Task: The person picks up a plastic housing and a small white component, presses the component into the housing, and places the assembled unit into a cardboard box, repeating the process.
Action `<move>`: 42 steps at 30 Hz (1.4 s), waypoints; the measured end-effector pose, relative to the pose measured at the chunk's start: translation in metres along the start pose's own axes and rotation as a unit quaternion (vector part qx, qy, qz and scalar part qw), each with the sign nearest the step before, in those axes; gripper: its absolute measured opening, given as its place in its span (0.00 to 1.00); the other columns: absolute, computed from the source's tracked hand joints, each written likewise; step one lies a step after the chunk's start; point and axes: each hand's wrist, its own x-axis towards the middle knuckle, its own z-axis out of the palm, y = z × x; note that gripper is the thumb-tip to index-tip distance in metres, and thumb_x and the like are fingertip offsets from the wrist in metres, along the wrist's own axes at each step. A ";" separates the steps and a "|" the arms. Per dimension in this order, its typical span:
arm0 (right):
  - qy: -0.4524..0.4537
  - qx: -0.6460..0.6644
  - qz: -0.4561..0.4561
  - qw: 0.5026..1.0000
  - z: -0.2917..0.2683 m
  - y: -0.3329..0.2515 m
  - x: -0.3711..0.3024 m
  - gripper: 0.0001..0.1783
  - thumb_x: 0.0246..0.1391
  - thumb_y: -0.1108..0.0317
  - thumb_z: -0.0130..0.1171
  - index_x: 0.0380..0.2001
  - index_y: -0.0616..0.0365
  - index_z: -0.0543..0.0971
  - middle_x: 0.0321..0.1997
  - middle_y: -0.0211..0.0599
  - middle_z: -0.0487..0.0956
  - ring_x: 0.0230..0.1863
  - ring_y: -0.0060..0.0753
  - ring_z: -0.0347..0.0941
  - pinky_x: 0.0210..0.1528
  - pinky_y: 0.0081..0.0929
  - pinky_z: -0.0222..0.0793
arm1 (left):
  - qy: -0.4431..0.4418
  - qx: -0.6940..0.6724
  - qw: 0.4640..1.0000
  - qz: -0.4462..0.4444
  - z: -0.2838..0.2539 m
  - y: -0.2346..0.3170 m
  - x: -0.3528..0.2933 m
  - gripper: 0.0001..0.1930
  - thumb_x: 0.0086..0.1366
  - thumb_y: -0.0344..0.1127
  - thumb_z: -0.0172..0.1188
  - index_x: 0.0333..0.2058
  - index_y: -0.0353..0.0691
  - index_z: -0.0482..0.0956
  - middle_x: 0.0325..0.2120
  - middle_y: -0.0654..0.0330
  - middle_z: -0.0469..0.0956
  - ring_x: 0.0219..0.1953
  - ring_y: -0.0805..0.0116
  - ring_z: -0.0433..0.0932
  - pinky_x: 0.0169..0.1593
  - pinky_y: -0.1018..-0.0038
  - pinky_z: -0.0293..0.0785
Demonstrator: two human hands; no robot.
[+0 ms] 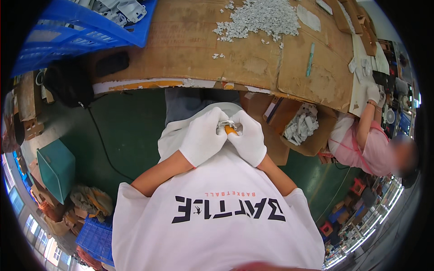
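Note:
Both my hands wear white gloves and meet in front of my shirt, below the table edge. My left hand is closed, its fingertips gripping one side of a small grey part. From the other side my right hand closes on that part too. A short orange piece shows at the right hand's thumb; whether it is a tool handle or a finger cover, I cannot tell. My fingers hide most of the grey part.
Many small grey-white parts lie heaped on the cardboard-covered table, near a teal pen-like stick. A blue crate stands at far left. Below the table, a cardboard box holds white parts. At right, a co-worker in pink works with gloved hands.

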 end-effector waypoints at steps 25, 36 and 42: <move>-0.158 -0.106 0.006 0.982 -0.036 -0.016 -0.007 0.18 0.50 0.64 0.64 0.43 0.56 0.74 0.34 0.40 0.76 0.33 0.45 0.75 0.35 0.39 0.71 | -0.099 0.010 0.993 0.056 -0.004 -0.004 0.008 0.03 0.60 0.24 0.54 0.34 0.33 0.73 0.27 0.49 0.74 0.29 0.53 0.75 0.34 0.66 0.71; 0.062 -0.200 -0.147 0.967 -0.015 0.002 0.011 0.35 0.41 0.67 0.70 0.56 0.50 0.71 0.55 0.40 0.73 0.52 0.46 0.73 0.49 0.37 0.73 | -0.119 -0.047 0.990 -0.062 -0.018 -0.009 0.029 0.10 0.64 0.28 0.53 0.44 0.36 0.73 0.34 0.48 0.80 0.36 0.52 0.80 0.42 0.66 0.75; 0.036 -0.301 -0.289 0.908 -0.012 0.027 0.022 0.18 0.42 0.71 0.70 0.41 0.53 0.82 0.54 0.39 0.76 0.50 0.48 0.74 0.49 0.37 0.72 | -0.141 -0.064 0.984 -0.087 -0.021 -0.015 0.035 0.17 0.63 0.30 0.55 0.51 0.38 0.73 0.38 0.47 0.81 0.40 0.52 0.82 0.45 0.66 0.76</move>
